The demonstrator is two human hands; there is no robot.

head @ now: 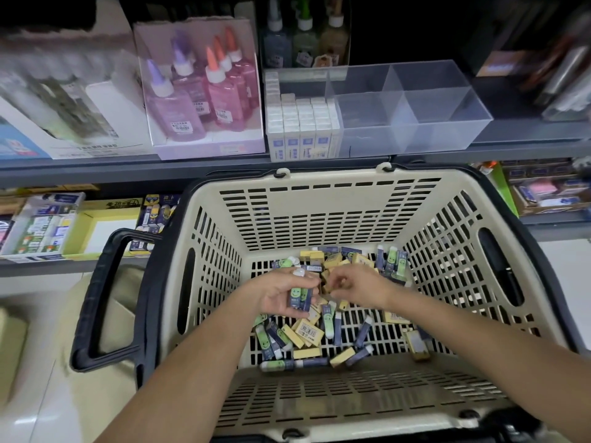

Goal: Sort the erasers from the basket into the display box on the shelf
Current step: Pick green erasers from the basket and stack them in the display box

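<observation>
A cream plastic basket (pixel 319 212) with black handles stands below the shelf. Several loose erasers (pixel 307 330) lie on its floor, some in yellow sleeves, some in blue-and-green sleeves. My left hand (pixel 281 295) is low inside the basket and grips a few blue-and-green erasers (pixel 300 295). My right hand (pixel 355 286) is beside it, fingers curled over the heap, pinching at a yellow eraser (pixel 329 284). On the shelf above stands a clear display box (pixel 415 123) with dividers; its left section holds rows of white erasers (pixel 300 123), the other sections hold nothing.
Left of the display box stands a carton of pink and purple glue bottles (pixel 198 91). Dark bottles (pixel 303 36) stand behind it. The lower shelf at left holds boxes of stationery (pixel 48 228). The basket's black handle (pixel 105 298) hangs out to the left.
</observation>
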